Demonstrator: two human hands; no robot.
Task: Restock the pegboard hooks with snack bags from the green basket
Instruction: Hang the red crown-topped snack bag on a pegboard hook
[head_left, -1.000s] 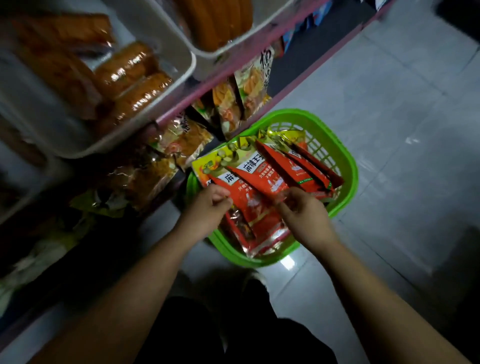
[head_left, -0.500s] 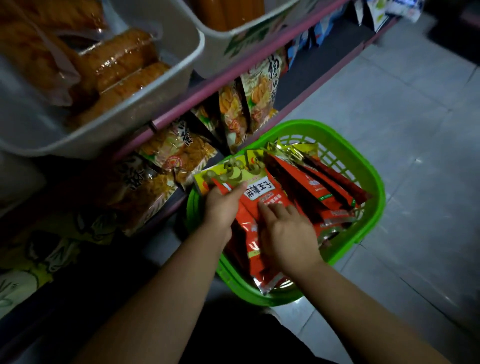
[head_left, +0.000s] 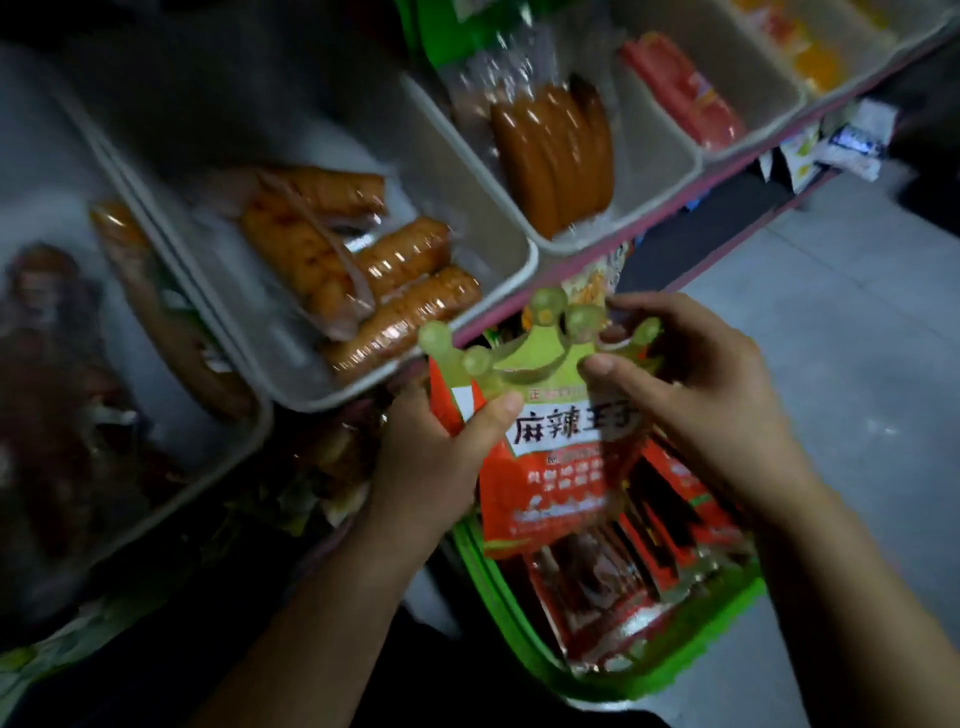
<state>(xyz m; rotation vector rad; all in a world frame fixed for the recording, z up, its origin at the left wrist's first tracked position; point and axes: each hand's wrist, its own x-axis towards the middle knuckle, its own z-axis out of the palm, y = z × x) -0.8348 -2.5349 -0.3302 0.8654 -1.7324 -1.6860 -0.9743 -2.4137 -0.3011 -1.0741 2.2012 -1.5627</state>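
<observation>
While gripped by both hands, snack bag upright, crown-shaped header uppermost.

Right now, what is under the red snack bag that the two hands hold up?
Under the red snack bag sits the green basket, with more red bags inside. The held bag and both hands cover the basket's far part.

Dim aisle — grey tiled floor

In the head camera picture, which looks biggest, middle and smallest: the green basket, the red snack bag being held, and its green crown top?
1. green basket, though partly hidden
2. red snack bag, which is nearer the camera, so that ranking is unsure
3. green crown top, clearly smallest
</observation>
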